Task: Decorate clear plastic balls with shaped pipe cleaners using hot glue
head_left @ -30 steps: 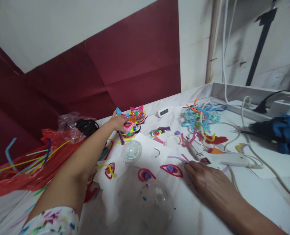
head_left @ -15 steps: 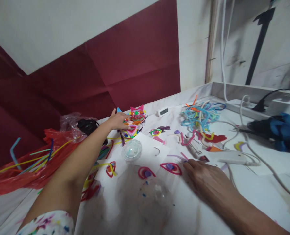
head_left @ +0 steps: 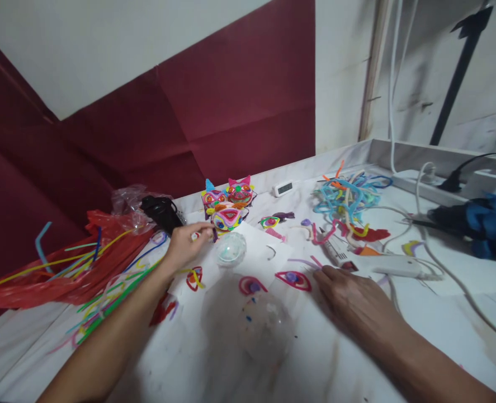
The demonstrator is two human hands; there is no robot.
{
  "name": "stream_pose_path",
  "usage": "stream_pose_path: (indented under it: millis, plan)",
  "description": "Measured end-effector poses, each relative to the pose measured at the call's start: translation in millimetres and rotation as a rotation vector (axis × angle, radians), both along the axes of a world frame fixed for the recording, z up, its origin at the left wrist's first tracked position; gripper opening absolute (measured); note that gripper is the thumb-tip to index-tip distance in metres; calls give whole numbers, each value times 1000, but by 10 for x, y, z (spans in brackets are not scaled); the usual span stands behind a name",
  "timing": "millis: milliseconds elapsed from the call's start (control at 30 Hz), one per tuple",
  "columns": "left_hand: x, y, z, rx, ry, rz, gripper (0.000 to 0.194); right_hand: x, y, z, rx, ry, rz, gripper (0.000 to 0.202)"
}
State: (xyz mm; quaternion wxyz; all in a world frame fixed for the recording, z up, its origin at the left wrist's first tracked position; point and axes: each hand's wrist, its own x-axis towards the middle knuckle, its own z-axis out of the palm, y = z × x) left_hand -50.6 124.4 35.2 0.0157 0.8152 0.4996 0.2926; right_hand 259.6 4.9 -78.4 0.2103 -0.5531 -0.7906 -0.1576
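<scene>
My left hand (head_left: 188, 242) is by the front mask (head_left: 226, 217), its curved fingertips closed at a dark purple tassel (head_left: 215, 234). Two more small animal-face masks, one with blue ears (head_left: 213, 197) and one with pink ears (head_left: 240, 191), stand behind. My right hand (head_left: 350, 291) rests on the table with curled fingers; what is under them is hidden. A thin purple strip (head_left: 300, 261) and a short pink strip (head_left: 315, 261) end at its fingertips. To its left lies a pink eye-shaped outline with a purple centre (head_left: 293, 277). A clear dish (head_left: 231, 250) sits between the hands.
A clear dome (head_left: 267, 330) stands near the front. Tangled fuzzy stems (head_left: 346, 196), a white glue gun (head_left: 392, 267) and cables lie right. A red plastic bag (head_left: 109, 252) and a black object (head_left: 161, 212) are left; a small display (head_left: 283, 188) is behind.
My left hand has moved off the tops of the masks, down and toward me, uncovering the blue-eared mask. My right hand has stayed nearly in place. The view has shifted slightly.
</scene>
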Motion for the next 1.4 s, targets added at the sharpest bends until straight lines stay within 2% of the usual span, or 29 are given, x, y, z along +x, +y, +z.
stream_pose_path:
  millis: [133,267,333,433,533,600,700,767,933,1000,1067,1200,1333,1400]
  plan:
    - [-60,-389,-382,-116,7,-22,26,-18,-25,32,27,2,22,20]
    - [-36,-621,-664,-145,127,-144,23,-44,-47,58,49,-9,28,20]
    - [-20,-689,-765,-148,170,-192,22,-58,-53,58,56,-17,36,21]
    - [-18,-732,-876,-171,183,-197,26,-81,-56,51,46,-33,47,24]
    - [-48,-716,-957,-185,174,-182,32,-125,-67,67,-35,1,35,24]
    - [-75,-687,-1005,-180,166,-187,31,-178,-80,106,-127,120,69,24]
    - [-102,-645,-1067,-151,149,-201,31,-290,-93,203,-320,375,215,26]
    - [-103,-635,-1085,-121,125,-217,30,-368,-100,283,-447,471,256,27]
    - [-47,-725,-1038,-76,38,-333,30,-508,-158,465,-634,471,255,41]
    - [-9,-804,-1021,-95,27,-401,39,-547,-196,497,-662,377,244,59]
    - [30,-889,-1025,-120,45,-457,56,-588,-231,501,-651,276,232,72]
    - [87,-1009,-1058,-144,109,-510,89,-679,-280,474,-629,216,204,74]
    - [99,-1055,-1017,-161,156,-511,92,-712,-302,474,-651,260,231,74]
    - [98,-1074,-972,-178,176,-508,91,-688,-273,475,-673,334,260,67]
